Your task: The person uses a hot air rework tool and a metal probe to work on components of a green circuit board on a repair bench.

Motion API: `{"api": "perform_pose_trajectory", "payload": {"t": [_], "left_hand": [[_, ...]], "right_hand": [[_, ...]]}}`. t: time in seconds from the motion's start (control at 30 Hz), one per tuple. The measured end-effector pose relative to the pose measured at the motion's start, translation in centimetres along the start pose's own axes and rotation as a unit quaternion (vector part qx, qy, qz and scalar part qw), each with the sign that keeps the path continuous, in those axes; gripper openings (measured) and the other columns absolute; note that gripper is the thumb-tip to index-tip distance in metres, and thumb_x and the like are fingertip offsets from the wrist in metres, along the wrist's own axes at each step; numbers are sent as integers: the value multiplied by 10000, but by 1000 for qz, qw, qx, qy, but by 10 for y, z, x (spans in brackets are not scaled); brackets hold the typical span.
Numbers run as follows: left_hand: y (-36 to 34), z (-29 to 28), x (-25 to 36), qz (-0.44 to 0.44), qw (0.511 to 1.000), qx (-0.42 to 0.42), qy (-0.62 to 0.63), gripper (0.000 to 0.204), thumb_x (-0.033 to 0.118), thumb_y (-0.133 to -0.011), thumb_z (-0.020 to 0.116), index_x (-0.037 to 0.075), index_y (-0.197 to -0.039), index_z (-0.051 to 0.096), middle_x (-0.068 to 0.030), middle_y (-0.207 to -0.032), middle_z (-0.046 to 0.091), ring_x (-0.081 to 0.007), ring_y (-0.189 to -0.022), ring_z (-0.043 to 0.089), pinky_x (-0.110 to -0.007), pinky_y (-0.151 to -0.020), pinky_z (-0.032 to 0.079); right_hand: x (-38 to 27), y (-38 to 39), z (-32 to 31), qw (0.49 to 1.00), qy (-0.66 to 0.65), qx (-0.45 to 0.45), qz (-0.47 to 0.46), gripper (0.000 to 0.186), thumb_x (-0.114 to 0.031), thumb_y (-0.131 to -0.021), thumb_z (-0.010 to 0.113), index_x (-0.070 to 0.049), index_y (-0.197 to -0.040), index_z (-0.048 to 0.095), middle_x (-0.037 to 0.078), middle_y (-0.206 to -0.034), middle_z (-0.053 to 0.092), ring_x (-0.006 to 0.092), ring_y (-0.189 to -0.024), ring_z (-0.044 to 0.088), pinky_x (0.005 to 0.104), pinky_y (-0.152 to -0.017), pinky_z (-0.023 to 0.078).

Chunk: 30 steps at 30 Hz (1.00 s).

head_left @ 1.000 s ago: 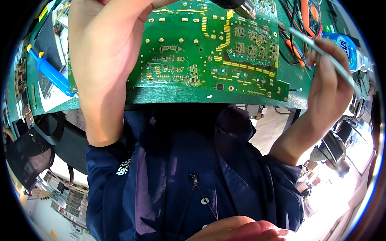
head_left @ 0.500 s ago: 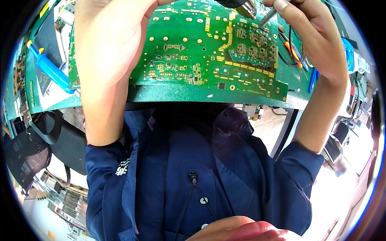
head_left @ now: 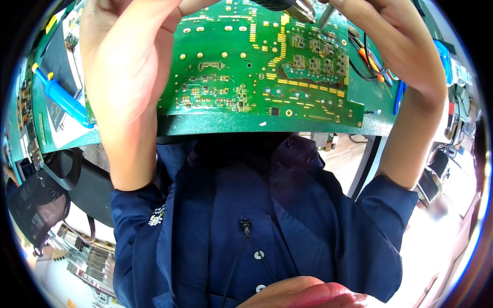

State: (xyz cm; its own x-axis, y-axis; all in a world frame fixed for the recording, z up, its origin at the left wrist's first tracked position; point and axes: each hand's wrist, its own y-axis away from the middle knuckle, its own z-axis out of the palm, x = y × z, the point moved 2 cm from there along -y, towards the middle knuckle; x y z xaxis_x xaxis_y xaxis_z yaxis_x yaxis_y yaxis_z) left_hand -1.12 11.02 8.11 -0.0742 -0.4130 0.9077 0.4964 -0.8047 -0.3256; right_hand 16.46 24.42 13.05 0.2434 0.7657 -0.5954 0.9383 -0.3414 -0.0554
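Note:
A large green circuit board (head_left: 210,46) lies on the green work surface, with rows of gold pads and small parts. My left hand (head_left: 136,61) is curled above its left side, its fingertips cut off by the top edge. From there a black tool with a metal nozzle (head_left: 303,11) reaches over the board; my left hand seems to grip it out of view. My right hand (head_left: 395,46) pinches a thin grey metal tool (head_left: 325,16), tip down, close beside the nozzle. Both tips are above a browned patch of small chips (head_left: 313,61); whether they touch it I cannot tell.
A blue solder sucker (head_left: 64,100) lies left of the board on papers. To the right are orange-handled pliers (head_left: 371,62), a blue-handled tool (head_left: 398,98) and a black cable (head_left: 365,51). The green table edge (head_left: 215,124) runs before my body; a black chair (head_left: 90,177) stands at left.
The whole view has shifted, so the board and my hands appear slightly farther left. The grey tool's tip has lifted a little away from the chips and stands more upright.

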Motion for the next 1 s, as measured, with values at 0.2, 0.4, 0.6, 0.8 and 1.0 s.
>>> {"api": "perform_pose_trajectory", "payload": {"t": [0.2, 0.4, 0.6, 0.8, 1.0], "left_hand": [[0, -7, -8, 86, 994, -50, -46, 512, 277, -1028, 626, -65, -1377, 474, -279, -1229, 664, -339, -1117, 711, -388, -876, 662], [0, -8, -7, 66, 996, -51, -34, 512, 258, -1023, 633, -58, -1386, 461, -272, -1242, 658, -335, -1134, 703, -391, -882, 660], [2, -4, -4, 35, 997, -61, -7, 495, 224, -991, 649, -55, -1359, 471, -270, -1238, 657, -368, -1152, 688, -427, -917, 646], [3, -4, -1, 12, 998, -54, 6, 463, 174, -949, 664, -40, -1327, 504, -257, -1201, 673, -394, -1160, 678, -499, -997, 594], [3, -6, 0, -2, 998, -55, 26, 462, 183, -933, 685, -33, -1305, 518, -243, -1184, 681, -395, -1152, 681, -523, -1035, 562]], "right_hand": [[15, 1, 4, 999, -10, 21, -27, 160, -125, -1015, 596, 12, -968, 663, 26, -672, 556, 112, -573, 461, 287, -532, 363], [-4, -13, -2, 994, -13, -70, 81, 216, -167, -1049, 552, 11, -945, 618, 69, -697, 529, 181, -627, 490, 338, -595, 399], [13, -18, 1, 996, 24, -91, -2, 239, -194, -1052, 531, 15, -956, 594, 117, -726, 537, 241, -653, 523, 384, -634, 428], [19, -14, 6, 995, 48, -87, -20, 239, -205, -1044, 532, 8, -946, 579, 125, -753, 536, 260, -681, 532, 398, -652, 434], [20, -12, 7, 995, 43, -80, -36, 215, -192, -1043, 521, -6, -946, 572, 118, -730, 523, 268, -673, 523, 404, -650, 426]]}}
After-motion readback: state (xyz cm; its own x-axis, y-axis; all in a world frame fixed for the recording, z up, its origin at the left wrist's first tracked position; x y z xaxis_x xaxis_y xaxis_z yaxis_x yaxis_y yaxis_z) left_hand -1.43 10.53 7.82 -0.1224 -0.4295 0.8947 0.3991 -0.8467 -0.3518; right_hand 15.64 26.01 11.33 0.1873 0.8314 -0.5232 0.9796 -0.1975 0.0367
